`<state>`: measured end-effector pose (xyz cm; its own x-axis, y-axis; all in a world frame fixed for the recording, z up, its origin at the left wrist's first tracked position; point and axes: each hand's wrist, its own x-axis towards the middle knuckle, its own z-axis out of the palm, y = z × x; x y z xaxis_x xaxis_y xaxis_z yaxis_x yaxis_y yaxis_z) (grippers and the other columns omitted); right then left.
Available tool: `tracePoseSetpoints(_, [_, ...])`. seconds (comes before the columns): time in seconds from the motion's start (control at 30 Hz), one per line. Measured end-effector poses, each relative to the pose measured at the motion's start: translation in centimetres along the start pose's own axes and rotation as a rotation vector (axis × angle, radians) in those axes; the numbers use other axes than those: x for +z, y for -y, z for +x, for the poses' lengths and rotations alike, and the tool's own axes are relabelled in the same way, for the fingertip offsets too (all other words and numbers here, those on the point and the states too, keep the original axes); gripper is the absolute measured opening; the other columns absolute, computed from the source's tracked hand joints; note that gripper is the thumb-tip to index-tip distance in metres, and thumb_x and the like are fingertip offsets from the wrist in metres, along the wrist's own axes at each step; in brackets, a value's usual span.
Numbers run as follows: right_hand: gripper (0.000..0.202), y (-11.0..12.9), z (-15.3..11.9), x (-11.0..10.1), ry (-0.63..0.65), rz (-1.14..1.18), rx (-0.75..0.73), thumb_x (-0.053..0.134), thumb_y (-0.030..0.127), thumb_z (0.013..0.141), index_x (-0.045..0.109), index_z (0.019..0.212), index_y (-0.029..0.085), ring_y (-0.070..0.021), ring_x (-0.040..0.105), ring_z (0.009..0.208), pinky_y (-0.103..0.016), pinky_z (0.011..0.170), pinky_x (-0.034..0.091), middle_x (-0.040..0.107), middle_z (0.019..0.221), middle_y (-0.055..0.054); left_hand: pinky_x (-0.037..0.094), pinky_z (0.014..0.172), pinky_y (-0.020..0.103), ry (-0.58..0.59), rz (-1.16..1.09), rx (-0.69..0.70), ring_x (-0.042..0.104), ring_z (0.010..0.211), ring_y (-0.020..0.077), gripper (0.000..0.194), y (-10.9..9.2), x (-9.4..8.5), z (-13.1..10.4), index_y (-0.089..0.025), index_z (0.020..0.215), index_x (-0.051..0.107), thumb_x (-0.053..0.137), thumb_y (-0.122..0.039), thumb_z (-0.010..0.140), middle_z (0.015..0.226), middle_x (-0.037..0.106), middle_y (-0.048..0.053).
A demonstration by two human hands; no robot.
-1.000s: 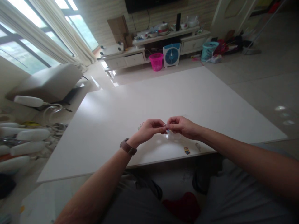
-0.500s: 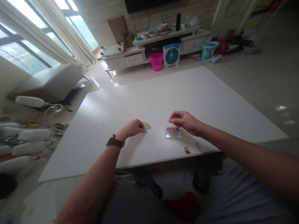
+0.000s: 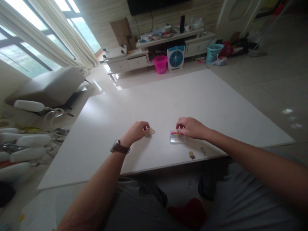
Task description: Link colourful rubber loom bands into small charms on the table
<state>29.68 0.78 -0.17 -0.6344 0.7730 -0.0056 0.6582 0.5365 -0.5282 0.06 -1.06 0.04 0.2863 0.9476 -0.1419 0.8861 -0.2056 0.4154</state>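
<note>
My left hand [image 3: 138, 131], with a watch [image 3: 115, 146] on its wrist, has its fingers bent in a pinch over a small pile of pale rings [image 3: 151, 131]. Whether a ring is between the fingertips is hidden. To the right, a small clear plastic box [image 3: 177, 140] lies on the white table, bright multicoloured little pieces [image 3: 176, 133] in its far part. My right hand [image 3: 192, 127] has curled fingers down at that far part, thumb and fingertips close together among the pieces; what they pinch is too small to make out.
A yellow-and-blue cartoon figure [image 3: 191, 155] and a small pale flat piece [image 3: 203, 150] lie near the front edge of the white table [image 3: 149, 102]. Beyond it stand a pink basket [image 3: 160, 65], a box fan [image 3: 176, 57] and a low cabinet [image 3: 138, 61].
My right hand has lowered from above the box to the coloured pieces inside it. My left hand has shifted slightly right, over the pale rings.
</note>
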Motion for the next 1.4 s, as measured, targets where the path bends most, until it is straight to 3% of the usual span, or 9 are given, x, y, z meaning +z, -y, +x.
tracePoseSetpoints(0.1, [0.017,-0.1,-0.2,0.7,0.139,-0.144,-0.070,0.059,0.029,0.084,0.072,0.087,0.018,-0.0148,0.056,0.073,-0.026,0.065,0.035,0.064,0.092,-0.006,0.041,0.059,0.023,0.002,-0.012,0.025,0.060,0.063,0.0132,0.019,-0.3,0.1,0.1,-0.018,0.084,0.071,0.056,-0.030,0.085,0.077,0.072,0.003])
tracePoseSetpoints(0.2, [0.019,0.3,-0.3,1.6,0.188,-0.247,-0.107,0.056,0.029,0.086,0.071,0.089,0.016,-0.0156,0.058,0.073,-0.027,0.063,0.034,0.063,0.094,-0.007,0.040,0.058,0.023,-0.001,-0.019,0.045,0.060,0.063,0.0128,0.017,-0.3,0.4,0.1,-0.019,0.083,0.071,0.057,-0.028,0.084,0.076,0.071,0.003])
tracePoseSetpoints(0.43, [0.026,0.9,0.0,3.0,0.139,-0.328,-0.108,0.044,0.029,0.095,0.067,0.091,0.016,-0.0167,0.060,0.077,-0.029,0.066,0.035,0.063,0.096,-0.008,0.039,0.058,0.024,0.011,-0.053,0.050,0.060,0.061,0.0127,0.018,-0.4,0.6,0.1,-0.019,0.082,0.071,0.061,-0.034,0.086,0.070,0.071,0.001])
tracePoseSetpoints(0.87, [0.020,1.3,-0.2,3.5,0.141,-0.425,-0.124,0.045,0.022,0.092,0.063,0.094,0.015,-0.0203,0.062,0.081,-0.031,0.068,0.039,0.064,0.100,-0.010,0.040,0.059,0.024,0.059,-0.060,0.033,0.061,0.063,0.0136,0.024,-1.0,0.4,0.0,-0.019,0.083,0.072,0.058,-0.038,0.087,0.071,0.072,0.002])
tracePoseSetpoints(1.13, [0.017,1.1,-0.1,2.5,0.107,-0.240,-0.069,0.058,0.027,0.084,0.058,0.097,0.017,-0.0191,0.059,0.082,-0.028,0.068,0.039,0.064,0.098,-0.008,0.041,0.059,0.024,0.060,-0.078,0.038,0.062,0.062,0.0140,0.026,-0.9,0.5,-0.1,-0.019,0.083,0.071,0.057,-0.040,0.088,0.070,0.072,0.003])
tracePoseSetpoints(1.27, [0.017,0.9,0.0,1.9,0.122,-0.260,-0.078,0.059,0.027,0.082,0.062,0.095,0.016,-0.0182,0.059,0.079,-0.028,0.066,0.037,0.062,0.099,-0.008,0.041,0.059,0.024,0.064,-0.071,0.043,0.062,0.063,0.0141,0.025,-0.7,0.7,-0.1,-0.019,0.084,0.072,0.057,-0.039,0.088,0.072,0.072,0.003])
tracePoseSetpoints(1.4, [0.018,0.9,-0.1,2.1,0.147,-0.276,-0.111,0.052,0.027,0.088,0.064,0.095,0.016,-0.0173,0.059,0.078,-0.028,0.067,0.037,0.061,0.099,-0.008,0.041,0.059,0.024,0.073,-0.064,0.045,0.062,0.063,0.0138,0.023,-0.7,0.8,0.0,-0.019,0.084,0.072,0.057,-0.036,0.087,0.072,0.072,0.003])
